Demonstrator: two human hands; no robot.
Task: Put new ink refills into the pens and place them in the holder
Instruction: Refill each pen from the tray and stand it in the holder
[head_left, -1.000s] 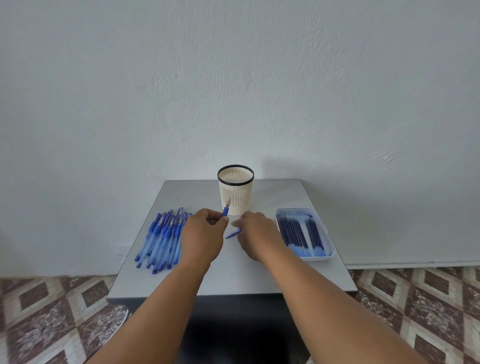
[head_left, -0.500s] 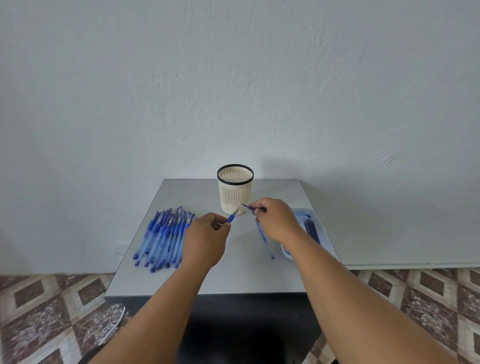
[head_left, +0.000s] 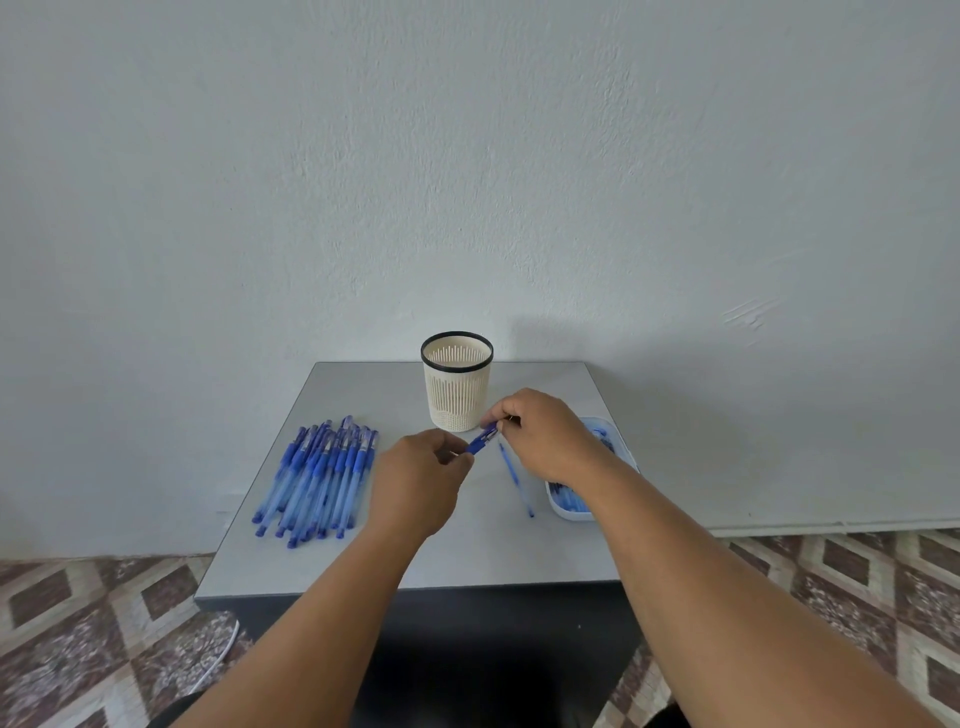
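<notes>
Pen (head_left: 482, 439) between both hands, holder (head_left: 457, 384) behind

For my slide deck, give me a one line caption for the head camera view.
Both hands work a blue pen before the holder, between spare pens and refill tray.
</notes>
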